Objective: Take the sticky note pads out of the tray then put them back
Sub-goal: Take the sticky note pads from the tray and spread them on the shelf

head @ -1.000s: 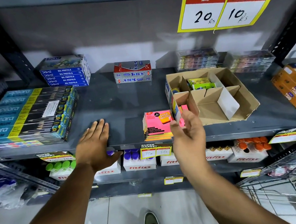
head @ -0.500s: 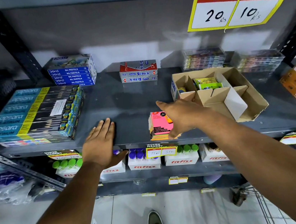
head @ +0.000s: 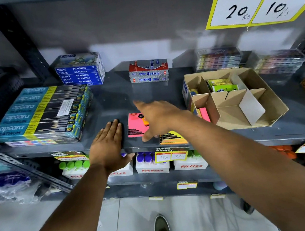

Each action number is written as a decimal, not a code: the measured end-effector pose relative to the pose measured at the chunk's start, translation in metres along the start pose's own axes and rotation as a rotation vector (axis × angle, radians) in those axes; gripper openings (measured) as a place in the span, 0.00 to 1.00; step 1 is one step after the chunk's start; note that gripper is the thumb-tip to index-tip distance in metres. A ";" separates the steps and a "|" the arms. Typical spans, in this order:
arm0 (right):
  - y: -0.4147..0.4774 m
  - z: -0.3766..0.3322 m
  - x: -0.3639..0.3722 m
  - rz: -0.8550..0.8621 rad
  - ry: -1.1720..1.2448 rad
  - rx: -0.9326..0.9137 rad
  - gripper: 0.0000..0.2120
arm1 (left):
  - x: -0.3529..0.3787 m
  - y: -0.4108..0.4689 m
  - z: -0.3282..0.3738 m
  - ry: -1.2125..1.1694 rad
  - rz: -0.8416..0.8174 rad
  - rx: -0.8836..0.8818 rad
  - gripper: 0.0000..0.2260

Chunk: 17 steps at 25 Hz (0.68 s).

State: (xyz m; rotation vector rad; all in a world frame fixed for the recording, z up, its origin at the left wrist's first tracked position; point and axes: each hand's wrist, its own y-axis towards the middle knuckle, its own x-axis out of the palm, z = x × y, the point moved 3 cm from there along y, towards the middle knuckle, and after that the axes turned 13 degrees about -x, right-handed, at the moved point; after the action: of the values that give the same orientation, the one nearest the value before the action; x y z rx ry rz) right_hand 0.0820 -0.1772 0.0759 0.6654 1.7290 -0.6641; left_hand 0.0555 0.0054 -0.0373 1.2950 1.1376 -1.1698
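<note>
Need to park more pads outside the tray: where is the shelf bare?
Bare shelf lies between the pencil boxes, Softek boxes and cardboard tray. The front edge is crowded: left hand, pink pad under right hand.

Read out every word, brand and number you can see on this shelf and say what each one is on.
"MRP 20 Rs", "Discounted Price 10 Rs": hanging sign
"DOMS OIL PASTELS 12": blue boxes
"apsara PLATINUM": pencil boxes
"Softek": red and silver boxes
"fitfizz": white boxes
"SUPER MARKET", "38": price tag
Pink sticky pad: print unreadable
</note>
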 end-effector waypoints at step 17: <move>-0.049 0.038 -0.014 -0.278 -0.204 0.064 0.45 | -0.003 -0.002 0.003 -0.032 0.041 -0.012 0.44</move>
State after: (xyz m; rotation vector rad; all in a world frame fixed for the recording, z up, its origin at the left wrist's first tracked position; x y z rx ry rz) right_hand 0.0744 -0.2401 0.0852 0.3877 1.6280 -0.9506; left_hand 0.0530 0.0027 -0.0343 1.2806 1.0887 -1.1483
